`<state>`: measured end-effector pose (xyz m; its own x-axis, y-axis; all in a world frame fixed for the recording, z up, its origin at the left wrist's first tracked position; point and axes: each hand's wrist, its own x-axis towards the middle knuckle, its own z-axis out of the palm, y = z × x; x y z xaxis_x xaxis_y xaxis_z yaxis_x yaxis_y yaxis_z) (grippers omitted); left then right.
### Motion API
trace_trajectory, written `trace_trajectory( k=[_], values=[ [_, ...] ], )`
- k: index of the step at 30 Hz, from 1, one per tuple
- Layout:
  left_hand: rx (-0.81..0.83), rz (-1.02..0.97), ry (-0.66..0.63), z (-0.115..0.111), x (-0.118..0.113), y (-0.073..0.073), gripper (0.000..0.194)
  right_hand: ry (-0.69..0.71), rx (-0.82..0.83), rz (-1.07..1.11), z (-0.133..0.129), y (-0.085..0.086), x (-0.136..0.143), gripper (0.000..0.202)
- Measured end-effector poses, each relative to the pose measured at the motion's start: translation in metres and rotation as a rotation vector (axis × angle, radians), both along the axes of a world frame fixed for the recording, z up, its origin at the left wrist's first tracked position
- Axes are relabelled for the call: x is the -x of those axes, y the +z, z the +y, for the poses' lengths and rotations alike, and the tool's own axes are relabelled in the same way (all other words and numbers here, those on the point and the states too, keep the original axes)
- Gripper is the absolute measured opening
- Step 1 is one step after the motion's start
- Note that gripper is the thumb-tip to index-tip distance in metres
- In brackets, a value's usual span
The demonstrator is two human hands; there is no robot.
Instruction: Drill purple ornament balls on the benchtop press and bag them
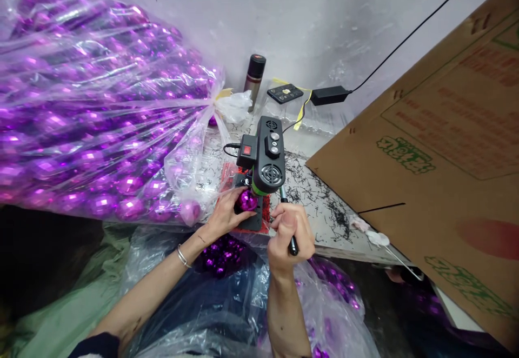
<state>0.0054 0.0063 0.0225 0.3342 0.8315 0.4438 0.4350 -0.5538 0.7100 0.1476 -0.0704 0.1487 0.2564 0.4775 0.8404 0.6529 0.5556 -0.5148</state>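
A shiny purple bauble (pixel 247 200) is held between the thumb and fingers of my left hand (pixel 232 211), under the front end of a black bench press machine (pixel 271 155). Closed in a fist, my right hand (pixel 290 233) grips the machine's lever handle (pixel 293 246), whose metal rod rises from the machine's side. Beneath the bauble is a dark base plate (pixel 254 221) on a red mat (pixel 266 212). The spot where bauble and machine meet is partly hidden by the machine's head.
A tied clear bag of purple baubles (pixel 101 131) fills the left. A large cardboard box (pixel 438 147) leans in on the right. Behind are a dark bottle (pixel 255 74), a phone-like black slab (pixel 285 93) and a power adapter (pixel 330 95). Black scraps (pixel 324 201) litter the table.
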Motion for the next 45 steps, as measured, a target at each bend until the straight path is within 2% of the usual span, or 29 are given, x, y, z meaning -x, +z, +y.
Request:
trace_trajectory(
  k=[8, 14, 18, 26, 35, 45],
  values=[
    [-0.011, 0.111, 0.034, -0.005, -0.005, -0.005, 0.067, 0.002, 0.008, -0.011, 0.000, 0.002, 0.000, 0.034],
    [-0.014, 0.045, 0.033, -0.002, -0.005, -0.014, 0.068, 0.002, 0.008, 0.000, -0.001, -0.001, -0.001, 0.034],
    [-0.031, 0.001, 0.025, -0.001, -0.006, -0.016, 0.064, 0.011, -0.013, 0.010, -0.001, -0.012, 0.000, 0.033],
    [-0.025, -0.014, 0.008, -0.003, -0.006, -0.012, 0.061, -0.018, -0.074, 0.039, 0.003, -0.043, 0.006, 0.037],
    [-0.022, -0.003, 0.010, -0.003, -0.007, -0.009, 0.067, -0.034, -0.080, 0.027, 0.003, -0.052, 0.003, 0.041],
    [-0.011, -0.018, 0.021, -0.003, -0.010, -0.013, 0.068, 0.016, -0.127, 0.087, 0.010, -0.061, 0.004, 0.041]
  ],
)
